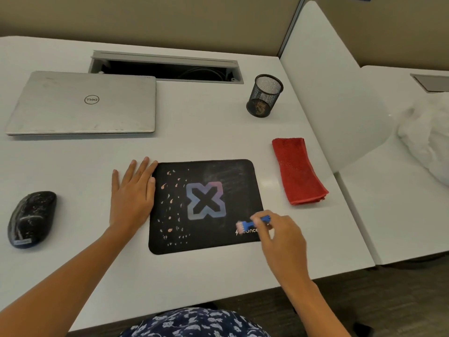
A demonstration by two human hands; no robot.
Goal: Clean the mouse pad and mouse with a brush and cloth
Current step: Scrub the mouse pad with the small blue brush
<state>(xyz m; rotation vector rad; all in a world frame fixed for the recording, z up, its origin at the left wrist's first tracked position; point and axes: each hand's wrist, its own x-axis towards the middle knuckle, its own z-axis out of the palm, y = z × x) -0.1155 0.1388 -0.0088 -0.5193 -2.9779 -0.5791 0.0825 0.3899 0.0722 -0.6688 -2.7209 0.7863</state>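
Note:
A black mouse pad [206,229] with a purple X logo lies flat in the middle of the white desk [199,132]. My left hand [132,190] rests flat with straight fingers at the pad's left edge, partly on the pad. My right hand [279,235] grips a small blue brush [252,223] whose pale bristles touch the pad's lower right corner. A dusty black mouse [31,218] sits at the far left of the desk. A folded red cloth [297,170] lies to the right of the pad.
A closed silver laptop [85,103] lies at the back left. A black mesh pen cup [264,94] stands at the back right. An open cable tray [167,69] is cut into the desk's rear. A white divider [335,93] borders the right side.

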